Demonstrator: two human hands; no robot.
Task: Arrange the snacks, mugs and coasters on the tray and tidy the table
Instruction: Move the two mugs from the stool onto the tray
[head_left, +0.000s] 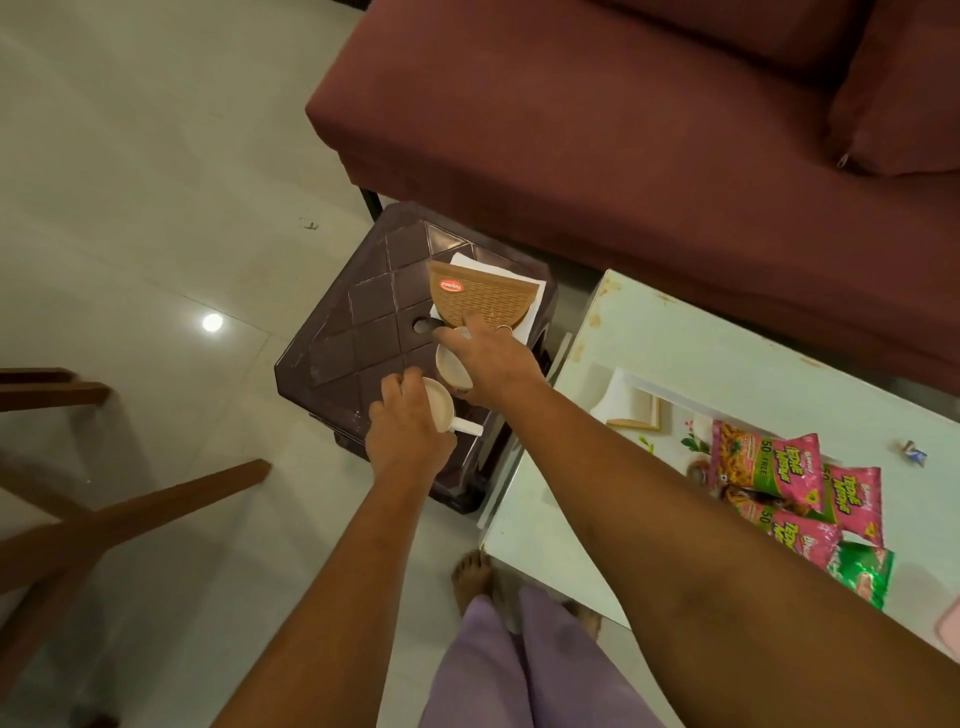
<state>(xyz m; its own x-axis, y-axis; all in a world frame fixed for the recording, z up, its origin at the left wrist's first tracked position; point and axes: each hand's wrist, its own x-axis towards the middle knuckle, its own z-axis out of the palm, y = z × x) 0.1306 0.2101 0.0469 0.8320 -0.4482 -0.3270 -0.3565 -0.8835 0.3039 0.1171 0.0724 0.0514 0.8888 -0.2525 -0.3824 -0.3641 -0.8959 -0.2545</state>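
Gripping one white mug (440, 411) each, the left hand (405, 436) and right hand (493, 358) hover mid-frame over the brown stool (358, 332).

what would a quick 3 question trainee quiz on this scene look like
1. True or false: both mugs stand on the white table.
2. What does each hand hold?
3. The snack packets lie on: A) the sofa B) the white table C) the stool

Key
1. False: they are at the brown stool.
2. The left hand and the right hand each hold a mug, and.
3. B: the snack packets lie on the white table.
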